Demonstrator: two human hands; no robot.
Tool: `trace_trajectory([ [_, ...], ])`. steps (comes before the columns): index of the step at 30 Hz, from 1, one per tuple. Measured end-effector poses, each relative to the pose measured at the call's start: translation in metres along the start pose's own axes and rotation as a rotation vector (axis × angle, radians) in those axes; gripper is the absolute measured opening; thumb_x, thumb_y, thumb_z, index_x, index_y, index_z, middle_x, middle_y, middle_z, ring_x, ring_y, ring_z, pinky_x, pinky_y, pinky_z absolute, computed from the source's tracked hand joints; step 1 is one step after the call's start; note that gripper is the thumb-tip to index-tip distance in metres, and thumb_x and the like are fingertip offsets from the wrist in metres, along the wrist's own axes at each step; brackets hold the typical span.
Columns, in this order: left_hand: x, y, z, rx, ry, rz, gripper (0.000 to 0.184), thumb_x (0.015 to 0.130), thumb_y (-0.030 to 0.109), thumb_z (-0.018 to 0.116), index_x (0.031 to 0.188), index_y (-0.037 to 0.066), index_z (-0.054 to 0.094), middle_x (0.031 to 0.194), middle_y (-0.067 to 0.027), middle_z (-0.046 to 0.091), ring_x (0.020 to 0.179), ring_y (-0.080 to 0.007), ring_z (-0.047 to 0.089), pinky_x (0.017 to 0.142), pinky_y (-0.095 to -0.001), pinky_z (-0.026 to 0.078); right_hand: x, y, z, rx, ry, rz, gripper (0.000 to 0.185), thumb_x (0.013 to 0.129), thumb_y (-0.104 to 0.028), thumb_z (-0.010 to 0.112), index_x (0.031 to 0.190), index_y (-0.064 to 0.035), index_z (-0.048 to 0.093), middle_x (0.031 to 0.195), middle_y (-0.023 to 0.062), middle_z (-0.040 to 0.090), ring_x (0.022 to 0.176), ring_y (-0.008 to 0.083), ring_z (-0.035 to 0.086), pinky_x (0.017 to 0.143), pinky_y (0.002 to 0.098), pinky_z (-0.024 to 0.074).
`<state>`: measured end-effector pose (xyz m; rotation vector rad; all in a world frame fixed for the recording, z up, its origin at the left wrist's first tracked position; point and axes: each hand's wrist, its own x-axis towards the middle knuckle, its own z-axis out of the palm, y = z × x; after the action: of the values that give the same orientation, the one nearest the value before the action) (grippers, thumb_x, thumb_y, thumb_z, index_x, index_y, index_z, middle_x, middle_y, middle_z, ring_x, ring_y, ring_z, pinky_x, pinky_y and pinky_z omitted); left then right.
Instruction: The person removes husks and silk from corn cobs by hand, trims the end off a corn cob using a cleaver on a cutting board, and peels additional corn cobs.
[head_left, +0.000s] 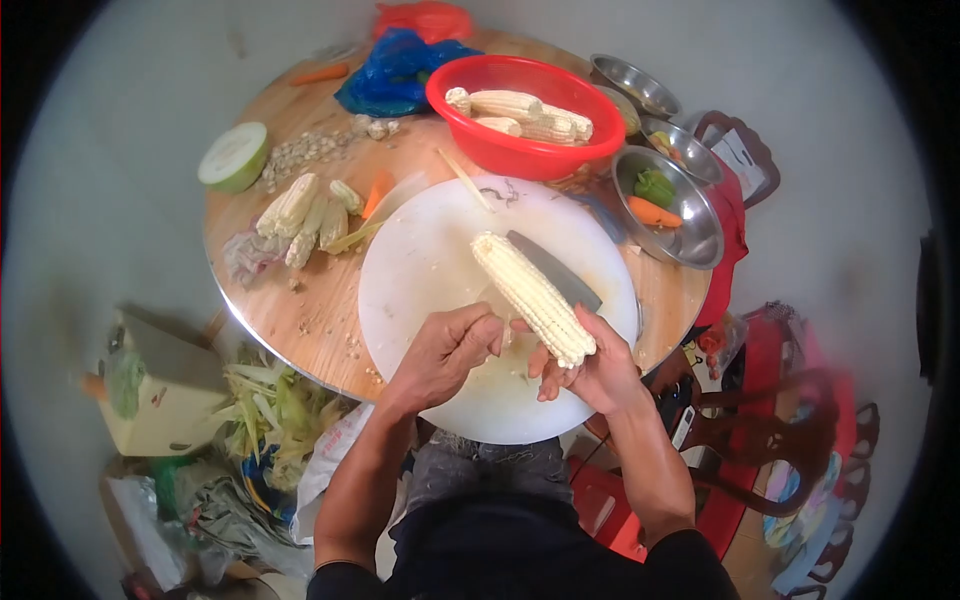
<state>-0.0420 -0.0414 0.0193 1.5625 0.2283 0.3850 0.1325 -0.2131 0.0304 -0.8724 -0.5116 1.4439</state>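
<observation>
Big round wooden table (310, 320) here, white chopping board (425, 260) on its near side, red basin (490, 145) of cobs (505, 104) far side, left hand (450, 352) curled up (can't tell if it's pinching anything), right hand (606, 372) gripping the near end of a husked corncob (533, 300) over the board, grey knife blade (562, 272) just right of it.

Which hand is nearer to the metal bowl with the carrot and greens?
Right. The right hand, holding the corn cob, is below and left of the metal bowl in view; the left hand is farther left, over the white board.
</observation>
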Motion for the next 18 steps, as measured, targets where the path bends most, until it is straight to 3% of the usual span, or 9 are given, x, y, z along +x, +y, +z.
trace_trajectory([
  [4, 0.000, -0.010, 0.004, -0.091, 0.082, -0.112, 0.025, 0.103, 0.017, 0.051, 0.083, 0.004, 0.060, 0.071, 0.0033, 0.051, 0.065, -0.0060, 0.044, 0.060, -0.0244, 0.038, 0.009, -0.006, 0.001, -0.002, 0.068, -0.002, 0.065, 0.108, -0.047, 0.030, 0.145, 0.0038, 0.045, 0.097, 0.0222, 0.071, 0.071, 0.0284, 0.072, 0.067, 0.0390, 0.0620],
  [7, -0.004, -0.011, 0.005, 0.119, 0.109, -0.078, 0.024, 0.103, 0.015, 0.051, 0.085, 0.003, 0.061, 0.070, 0.0025, 0.051, 0.065, -0.0069, 0.045, 0.060, -0.0253, 0.040, 0.013, -0.017, 0.005, -0.012, 0.114, -0.059, 0.062, 0.108, -0.045, 0.035, 0.142, 0.0049, 0.047, 0.097, 0.0197, 0.071, 0.073, 0.0267, 0.072, 0.068, 0.0386, 0.0628],
  [11, -0.020, -0.031, 0.001, 0.323, 0.247, 0.025, 0.017, 0.101, 0.012, 0.056, 0.091, 0.001, 0.063, 0.064, -0.0082, 0.055, 0.058, -0.0169, 0.054, 0.057, -0.0320, 0.044, 0.016, -0.065, -0.014, -0.167, 0.237, -0.242, 0.053, 0.105, -0.040, 0.048, 0.130, 0.0056, 0.055, 0.096, 0.0157, 0.071, 0.075, 0.0224, 0.071, 0.066, 0.0372, 0.0635],
  [12, -0.024, -0.034, 0.000, 0.386, 0.300, 0.025, 0.014, 0.100, 0.010, 0.057, 0.092, 0.001, 0.064, 0.065, -0.0109, 0.057, 0.058, -0.0209, 0.058, 0.057, -0.0339, 0.046, 0.017, -0.087, -0.001, -0.326, 0.392, -0.297, 0.047, 0.104, -0.038, 0.052, 0.122, 0.0046, 0.058, 0.093, 0.0132, 0.069, 0.073, 0.0185, 0.070, 0.062, 0.0343, 0.0624],
  [14, -0.032, -0.037, 0.001, 0.456, 0.323, 0.027, 0.012, 0.099, 0.009, 0.058, 0.092, 0.001, 0.064, 0.068, -0.0125, 0.060, 0.060, -0.0252, 0.061, 0.058, -0.0358, 0.048, 0.033, -0.121, -0.017, -0.573, 0.475, -0.399, 0.045, 0.105, -0.042, 0.051, 0.120, -0.0001, 0.058, 0.091, 0.0101, 0.067, 0.068, 0.0145, 0.067, 0.060, 0.0300, 0.0599],
  [18, -0.035, -0.040, 0.007, 0.551, 0.371, 0.092, 0.006, 0.096, 0.005, 0.061, 0.092, 0.003, 0.065, 0.074, -0.0156, 0.066, 0.066, -0.0336, 0.067, 0.061, -0.0399, 0.051, 0.077, -0.191, -0.034, -0.698, 0.601, -0.430, 0.043, 0.103, -0.041, 0.056, 0.119, -0.0013, 0.059, 0.089, 0.0066, 0.064, 0.067, 0.0120, 0.063, 0.058, 0.0275, 0.0580],
])
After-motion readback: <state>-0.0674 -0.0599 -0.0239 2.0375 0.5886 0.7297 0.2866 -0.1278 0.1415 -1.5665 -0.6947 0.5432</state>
